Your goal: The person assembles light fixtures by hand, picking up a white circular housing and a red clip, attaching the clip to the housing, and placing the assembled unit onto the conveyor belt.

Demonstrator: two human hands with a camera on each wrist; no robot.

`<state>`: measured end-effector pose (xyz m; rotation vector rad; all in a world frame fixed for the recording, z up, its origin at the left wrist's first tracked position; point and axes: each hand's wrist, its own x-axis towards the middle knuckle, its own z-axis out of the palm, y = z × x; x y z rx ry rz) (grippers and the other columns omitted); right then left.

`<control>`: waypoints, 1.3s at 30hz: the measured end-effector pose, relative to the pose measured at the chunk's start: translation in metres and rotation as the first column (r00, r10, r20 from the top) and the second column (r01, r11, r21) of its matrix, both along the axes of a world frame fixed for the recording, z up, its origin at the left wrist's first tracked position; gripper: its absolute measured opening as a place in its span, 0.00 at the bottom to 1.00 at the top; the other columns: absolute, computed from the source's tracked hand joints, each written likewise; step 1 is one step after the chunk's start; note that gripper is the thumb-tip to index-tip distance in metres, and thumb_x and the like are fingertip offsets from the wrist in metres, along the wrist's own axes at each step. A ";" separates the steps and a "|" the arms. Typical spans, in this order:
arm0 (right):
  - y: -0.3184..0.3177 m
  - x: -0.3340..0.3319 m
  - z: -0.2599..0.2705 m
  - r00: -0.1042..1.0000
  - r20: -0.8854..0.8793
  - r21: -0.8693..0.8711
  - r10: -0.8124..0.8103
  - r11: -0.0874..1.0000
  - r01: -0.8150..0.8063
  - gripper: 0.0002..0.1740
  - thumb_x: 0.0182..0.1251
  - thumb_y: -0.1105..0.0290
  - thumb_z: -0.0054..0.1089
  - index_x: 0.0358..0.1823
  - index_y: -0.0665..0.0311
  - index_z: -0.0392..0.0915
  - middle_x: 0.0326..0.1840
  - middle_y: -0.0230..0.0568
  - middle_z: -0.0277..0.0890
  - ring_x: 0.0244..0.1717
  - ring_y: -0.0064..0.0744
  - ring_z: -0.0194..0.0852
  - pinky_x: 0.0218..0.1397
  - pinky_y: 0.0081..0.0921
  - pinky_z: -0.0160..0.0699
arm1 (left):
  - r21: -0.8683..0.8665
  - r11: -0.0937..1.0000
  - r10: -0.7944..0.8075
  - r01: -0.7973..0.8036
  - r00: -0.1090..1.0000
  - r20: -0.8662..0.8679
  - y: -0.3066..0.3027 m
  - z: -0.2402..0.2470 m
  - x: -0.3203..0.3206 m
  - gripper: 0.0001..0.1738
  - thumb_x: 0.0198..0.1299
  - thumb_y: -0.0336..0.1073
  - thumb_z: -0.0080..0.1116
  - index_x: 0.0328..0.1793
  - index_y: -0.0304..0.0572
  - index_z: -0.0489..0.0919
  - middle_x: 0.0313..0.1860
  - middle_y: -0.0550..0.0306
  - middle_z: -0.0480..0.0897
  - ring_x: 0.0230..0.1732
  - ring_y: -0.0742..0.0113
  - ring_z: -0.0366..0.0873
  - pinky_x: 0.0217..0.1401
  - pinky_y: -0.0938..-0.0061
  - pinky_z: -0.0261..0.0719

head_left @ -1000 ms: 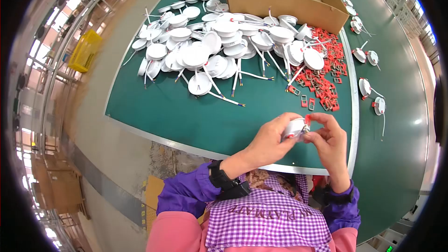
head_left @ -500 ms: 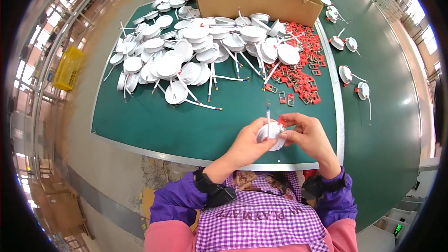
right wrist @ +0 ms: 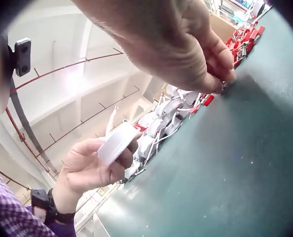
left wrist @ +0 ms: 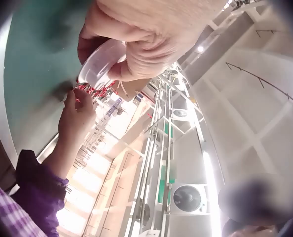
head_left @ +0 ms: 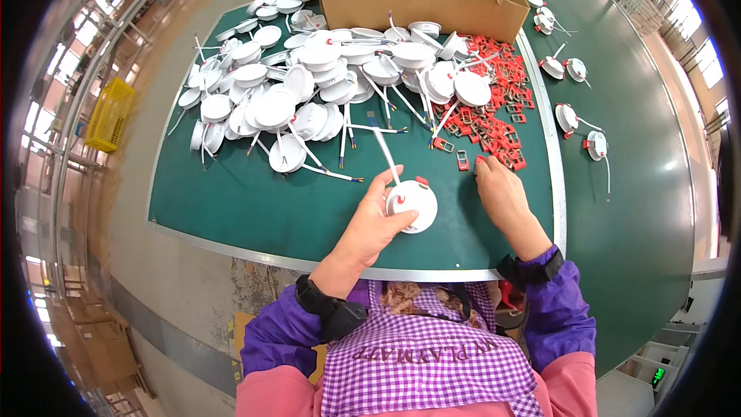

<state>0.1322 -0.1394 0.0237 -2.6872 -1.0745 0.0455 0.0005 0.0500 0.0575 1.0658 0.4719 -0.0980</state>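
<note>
Green tabletop (head_left: 255, 205) with a pale metal edge stands on a grey floor, a yellow crate (head_left: 110, 114) well off to the left. Near its far edge is a cardboard box (head_left: 417, 8); in front of that lies a heap of white round fittings (head_left: 274, 108), their cables trailing. Beside the heap, to the right, red clips (head_left: 503, 135) are spread loosely. Above the near part of the tabletop, the left hand (head_left: 363, 228) grips one white fitting (head_left: 421, 207), fingers and thumb round its rim; its white cable points up and away, and a red piece (head_left: 422, 181) sits at its edge. The right hand (head_left: 505, 201), at the near side of the clips, has its fingers drawn narrow, pinching a single red clip (head_left: 480, 159) that they mostly hide.
</note>
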 end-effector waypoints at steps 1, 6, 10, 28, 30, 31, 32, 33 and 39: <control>0.000 0.000 -0.001 1.000 0.001 0.002 0.001 1.000 -0.001 0.04 0.57 0.77 0.52 0.35 0.65 0.71 0.32 0.48 0.71 0.35 0.47 0.75 0.39 0.39 0.75 | 0.002 1.000 0.001 -0.001 1.000 0.001 0.001 0.000 -0.001 0.39 0.53 0.20 0.57 0.71 0.37 0.55 0.53 0.49 0.76 0.52 0.66 0.76 0.55 0.73 0.75; -0.008 0.002 0.001 0.986 -0.084 0.159 -0.142 0.975 0.154 0.06 0.55 0.76 0.53 0.34 0.66 0.70 0.29 0.50 0.73 0.29 0.46 0.77 0.32 0.35 0.76 | 0.557 0.822 -0.112 0.119 0.993 -0.046 0.017 0.010 -0.003 0.29 0.50 0.22 0.62 0.61 0.31 0.66 0.46 0.51 0.79 0.47 0.70 0.78 0.53 0.74 0.76; -0.011 0.008 0.011 0.855 -0.480 0.447 -0.197 0.783 0.432 0.03 0.57 0.77 0.55 0.31 0.69 0.72 0.22 0.46 0.76 0.19 0.31 0.78 0.24 0.24 0.75 | 0.283 0.955 0.087 -0.095 0.995 0.040 0.029 0.011 -0.004 0.17 0.51 0.23 0.63 0.49 0.33 0.75 0.40 0.54 0.82 0.40 0.71 0.80 0.45 0.76 0.80; 0.012 -0.002 0.081 0.891 -0.454 0.665 -0.023 0.657 0.356 0.05 0.60 0.78 0.55 0.37 0.68 0.74 0.28 0.33 0.76 0.28 0.19 0.75 0.32 0.18 0.73 | 0.422 0.905 -0.064 0.054 0.998 0.010 0.003 0.021 0.007 0.14 0.52 0.28 0.65 0.43 0.37 0.74 0.36 0.62 0.79 0.38 0.78 0.76 0.41 0.81 0.74; 0.025 -0.024 0.081 0.954 -0.294 0.649 0.066 0.746 0.149 0.08 0.56 0.80 0.58 0.38 0.67 0.74 0.28 0.41 0.75 0.26 0.28 0.76 0.31 0.23 0.74 | 0.357 0.933 -0.069 0.045 0.996 0.054 -0.006 0.013 0.010 0.12 0.53 0.29 0.65 0.42 0.38 0.74 0.35 0.63 0.78 0.37 0.79 0.75 0.39 0.81 0.75; 0.030 -0.034 0.080 0.971 -0.220 0.645 0.096 0.760 0.072 0.08 0.56 0.80 0.58 0.38 0.66 0.74 0.30 0.43 0.75 0.28 0.37 0.77 0.31 0.27 0.76 | 0.291 0.956 -0.060 0.030 0.994 0.094 -0.010 0.011 0.011 0.11 0.54 0.31 0.65 0.40 0.39 0.73 0.34 0.64 0.77 0.36 0.79 0.74 0.38 0.81 0.75; 0.034 -0.040 0.078 0.979 -0.143 0.624 0.142 0.781 -0.022 0.08 0.56 0.80 0.58 0.38 0.66 0.74 0.31 0.43 0.76 0.29 0.39 0.77 0.31 0.29 0.76 | 0.272 0.960 -0.081 0.060 0.995 0.064 -0.012 0.014 0.012 0.12 0.54 0.33 0.65 0.38 0.39 0.73 0.32 0.65 0.76 0.35 0.79 0.73 0.37 0.80 0.75; 0.036 -0.045 0.076 0.979 -0.068 0.595 0.193 0.796 -0.116 0.09 0.55 0.80 0.58 0.39 0.66 0.74 0.32 0.44 0.76 0.29 0.42 0.77 0.31 0.30 0.77 | 0.270 0.961 -0.075 0.056 0.995 0.061 -0.011 0.020 0.013 0.12 0.54 0.33 0.65 0.38 0.39 0.73 0.32 0.65 0.76 0.35 0.79 0.73 0.37 0.80 0.75; 0.033 -0.051 0.070 0.956 -0.218 0.560 0.198 0.828 -0.044 0.09 0.56 0.80 0.58 0.40 0.66 0.76 0.34 0.43 0.76 0.31 0.43 0.78 0.32 0.31 0.77 | 0.543 0.824 -0.157 0.162 0.986 -0.056 -0.002 0.021 0.010 0.15 0.50 0.33 0.66 0.43 0.37 0.75 0.34 0.62 0.79 0.35 0.79 0.74 0.37 0.80 0.75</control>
